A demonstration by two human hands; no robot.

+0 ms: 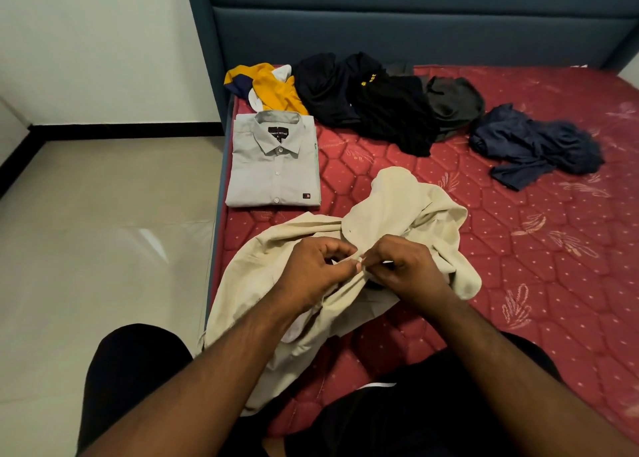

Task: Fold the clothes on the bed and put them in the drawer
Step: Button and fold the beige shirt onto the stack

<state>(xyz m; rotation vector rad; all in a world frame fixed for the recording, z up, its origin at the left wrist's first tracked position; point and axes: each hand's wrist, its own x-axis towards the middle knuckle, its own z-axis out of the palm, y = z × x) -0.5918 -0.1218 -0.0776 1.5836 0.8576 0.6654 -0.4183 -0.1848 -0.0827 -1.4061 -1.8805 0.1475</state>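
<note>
Hands (359, 266) over hidden beige shirt (390, 207) button

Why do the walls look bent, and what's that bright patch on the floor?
Head view: the wide-angle lens bows the headboard and the black skirting line toward the edges; the white streak on the floor tile is glare from a light that is out of view; the black clothes pile loses its folds in shadow, while the folded grey shirt stays sharp.

The grey folded shirt (275, 166) bears a collar label, its lettering too blurred to read.
</note>
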